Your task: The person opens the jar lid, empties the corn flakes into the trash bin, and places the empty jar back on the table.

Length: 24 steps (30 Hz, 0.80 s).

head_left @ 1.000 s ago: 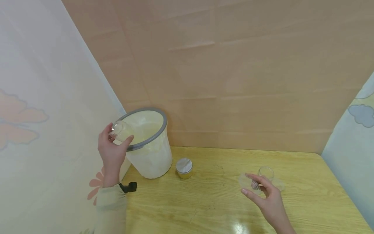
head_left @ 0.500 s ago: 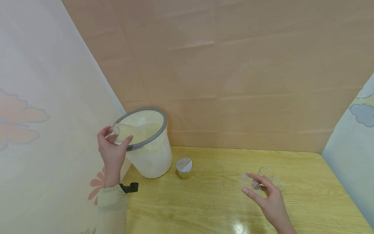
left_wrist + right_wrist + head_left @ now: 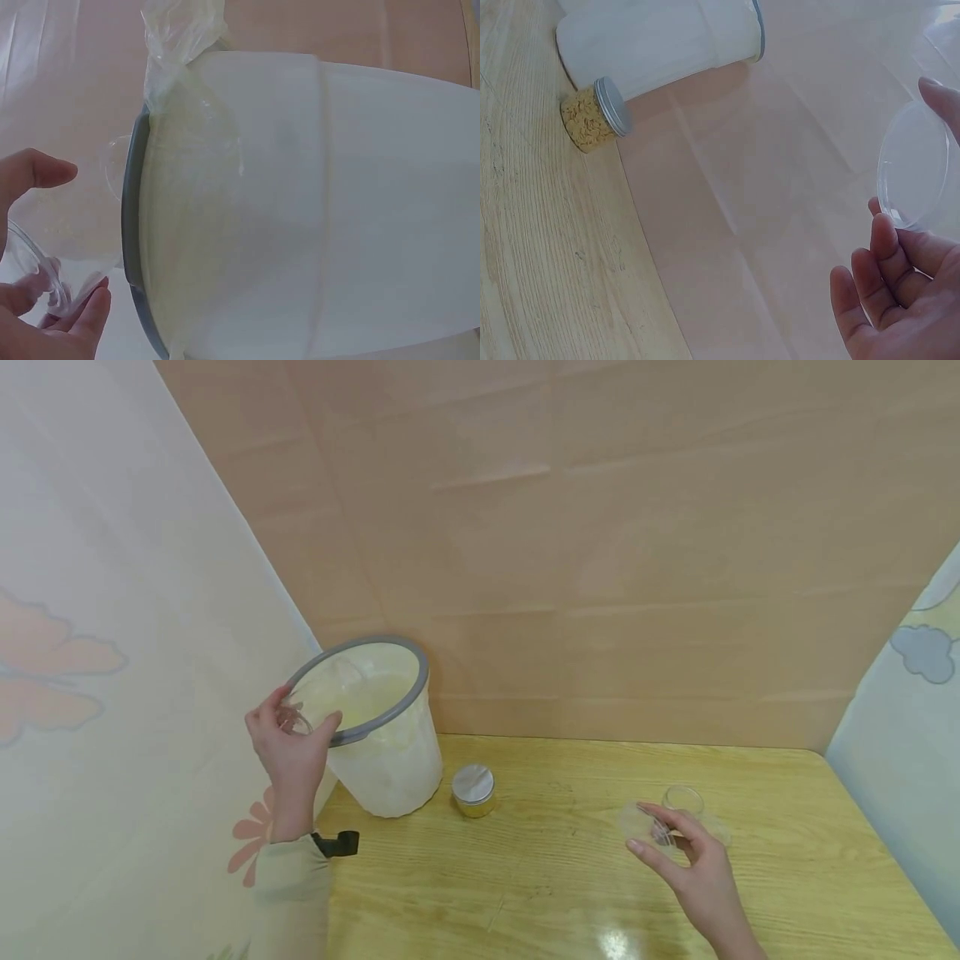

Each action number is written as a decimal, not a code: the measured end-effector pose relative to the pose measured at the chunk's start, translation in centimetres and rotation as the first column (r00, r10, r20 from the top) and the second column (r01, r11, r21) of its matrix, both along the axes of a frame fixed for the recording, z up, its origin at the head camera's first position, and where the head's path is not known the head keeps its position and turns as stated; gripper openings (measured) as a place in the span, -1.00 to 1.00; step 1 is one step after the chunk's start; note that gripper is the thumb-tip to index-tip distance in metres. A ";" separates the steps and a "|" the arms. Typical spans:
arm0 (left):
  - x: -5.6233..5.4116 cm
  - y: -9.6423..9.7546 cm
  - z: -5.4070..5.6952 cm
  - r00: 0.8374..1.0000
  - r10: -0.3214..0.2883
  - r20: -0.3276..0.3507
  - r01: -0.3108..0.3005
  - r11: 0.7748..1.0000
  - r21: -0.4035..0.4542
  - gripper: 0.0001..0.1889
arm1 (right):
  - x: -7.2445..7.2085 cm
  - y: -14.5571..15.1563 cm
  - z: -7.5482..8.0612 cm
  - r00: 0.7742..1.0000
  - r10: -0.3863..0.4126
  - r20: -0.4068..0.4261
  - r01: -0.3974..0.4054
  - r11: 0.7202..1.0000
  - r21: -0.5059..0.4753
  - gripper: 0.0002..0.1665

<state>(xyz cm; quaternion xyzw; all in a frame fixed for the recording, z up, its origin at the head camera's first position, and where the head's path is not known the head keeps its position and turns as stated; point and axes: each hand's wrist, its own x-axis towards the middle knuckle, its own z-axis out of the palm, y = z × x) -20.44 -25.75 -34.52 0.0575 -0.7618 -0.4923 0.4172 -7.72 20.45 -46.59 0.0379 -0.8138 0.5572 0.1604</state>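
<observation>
At the near left rim of a white waste bin, my left hand grips a clear cup. The cup lies tilted, its far end over the bin's mouth, and its outline is faint against the bin. In the left wrist view the fingers curl around its near end, with the thumb apart above. My right hand holds a clear round lid by its edge between thumb and fingertips, above the table's right side. Whatever lies inside the bin cannot be made out.
A small jar with a silver lid and yellowish pieces inside stands right of the bin. A clear round container and a flat clear disc are on the table behind my right hand. A wall closes the back.
My left hand has turned and shifted slightly, lowering the cup's held end and changing its tilt over the bin. My right hand with the lid has drifted slightly right.
</observation>
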 end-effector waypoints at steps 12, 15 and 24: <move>1.5 2.1 1.3 0.989 0.024 -0.145 -0.018 0.999 0.049 -0.40 | 0.0 0.0 -0.1 1.000 -0.006 0.000 0.006 1.000 0.007 -0.49; 2.2 3.0 2.2 0.988 0.029 -0.149 -0.017 0.997 0.079 -0.42 | 0.0 0.1 -0.1 1.000 -0.006 0.011 0.006 1.000 0.008 -0.49; 1.9 3.7 1.9 0.975 0.000 -0.221 0.046 0.979 0.200 -0.47 | -0.1 0.2 -0.3 1.000 -0.008 0.016 0.008 1.000 0.010 -0.49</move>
